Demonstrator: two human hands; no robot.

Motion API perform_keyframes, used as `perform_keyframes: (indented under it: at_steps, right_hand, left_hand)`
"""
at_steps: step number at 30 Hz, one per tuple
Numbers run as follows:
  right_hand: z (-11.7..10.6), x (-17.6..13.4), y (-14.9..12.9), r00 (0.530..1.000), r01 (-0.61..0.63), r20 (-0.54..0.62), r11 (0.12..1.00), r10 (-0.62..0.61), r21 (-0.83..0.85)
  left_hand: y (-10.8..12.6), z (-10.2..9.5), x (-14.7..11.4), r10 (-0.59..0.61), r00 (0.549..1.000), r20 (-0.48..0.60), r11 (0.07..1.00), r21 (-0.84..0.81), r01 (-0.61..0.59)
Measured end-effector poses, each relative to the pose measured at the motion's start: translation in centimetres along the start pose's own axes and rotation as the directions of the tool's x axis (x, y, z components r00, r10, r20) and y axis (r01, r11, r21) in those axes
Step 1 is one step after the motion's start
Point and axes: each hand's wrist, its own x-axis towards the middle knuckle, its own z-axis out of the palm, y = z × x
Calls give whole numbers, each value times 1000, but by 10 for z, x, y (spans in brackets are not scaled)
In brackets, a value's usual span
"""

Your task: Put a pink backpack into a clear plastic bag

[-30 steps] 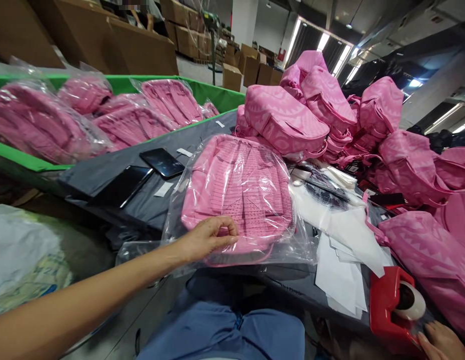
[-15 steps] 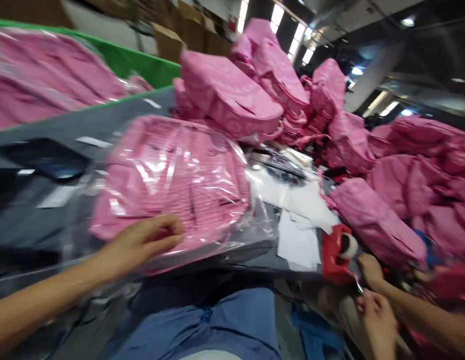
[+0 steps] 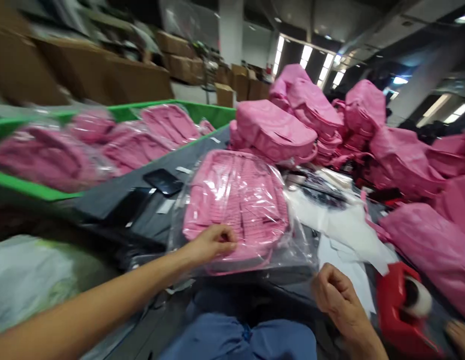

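Note:
A pink backpack lies inside a clear plastic bag on the dark table before me. My left hand is closed with curled fingers at the bag's front, pinching the plastic there. Off the bag's right front corner, my right hand is raised with its fingers pressed together. Whatever it may hold is too small to make out. To its right stands a red tape dispenser with a white roll of tape.
Another person's hand shows at the right edge. Pink backpacks are heaped behind and to the right. White sheets lie beside the bag. A black phone rests at left, near a green-edged bin of bagged backpacks.
My right hand has left the strip at the tape dispenser and moved left towards the bag. My left hand stays on the bag. The view has swung left.

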Motion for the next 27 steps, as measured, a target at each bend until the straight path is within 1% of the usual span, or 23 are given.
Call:
perform_keyframes:
  at_steps: [1,2,3,5,7,8,9,10,11,13,14,16,17,18,19,20,21,22,23,24,25,27]
  right_hand:
    - [1,25,-13,992,-3,125,988,22,-156]
    - [4,50,-25,968,10,242,952,68,-306]
    - [7,76,-34,929,42,349,901,124,-431]
    - [16,122,-46,821,135,516,795,243,-591]
    - [25,158,-47,724,233,597,691,347,-684]
    - [29,172,-43,688,281,610,631,393,-723]
    - [34,183,-39,664,331,606,555,438,-763]
    - [37,191,-33,656,374,583,465,480,-803]
    - [41,197,-27,663,405,549,374,508,-834]
    - [44,204,-15,710,418,472,226,522,-880]
    - [43,205,-11,744,403,435,179,508,-898]
    - [36,202,-5,819,358,363,99,444,-928]
    - [30,199,-4,862,341,329,39,385,-939]
    - [23,193,-3,901,333,312,-22,302,-943]
    - [16,186,-2,921,349,330,-60,207,-935]
    - [9,177,-1,913,399,391,-69,114,-914]
    - [4,166,2,880,475,473,-53,37,-879]
    - [0,155,5,828,560,561,-28,-11,-828]
    - [-3,144,9,773,634,634,-10,-21,-773]
    - [-5,134,14,733,681,681,-12,-4,-732]
    - [-5,125,20,715,700,699,-38,31,-714]
    - [-5,114,30,722,692,687,-122,86,-712]
  left_hand:
    - [1,1,2,-13,1000,-17,1000,-28,12]
    - [0,2,3,-24,999,-40,998,-56,22]
    - [-2,2,4,-31,998,-56,997,-77,27]
    - [-6,2,4,-35,996,-79,995,-100,27]
    - [-9,3,4,-33,996,-89,995,-101,24]
    - [-10,3,4,-31,995,-94,996,-91,23]
    - [-10,3,4,-30,994,-103,997,-76,22]
    - [-10,3,4,-30,993,-112,998,-55,24]
    - [-10,3,3,-29,992,-123,999,-30,26]
    - [-9,2,3,-22,989,-144,999,27,26]
    - [-9,2,2,-16,988,-152,998,56,25]
    - [-8,1,1,-5,987,-161,994,105,22]
    - [-7,1,0,-1,987,-161,992,125,22]
    - [-6,1,0,1,987,-159,990,141,22]
    - [-6,1,-1,4,988,-155,988,154,21]
    - [-5,1,-1,7,989,-149,986,166,18]
    - [-5,1,-2,10,990,-143,984,176,15]
    - [-5,1,-2,14,990,-137,983,185,11]
    - [-4,1,-2,17,991,-132,981,195,9]
    - [-5,1,-2,19,992,-128,979,203,8]
    - [-5,1,-2,19,992,-124,977,212,8]
    - [-7,0,0,15,993,-116,973,230,12]
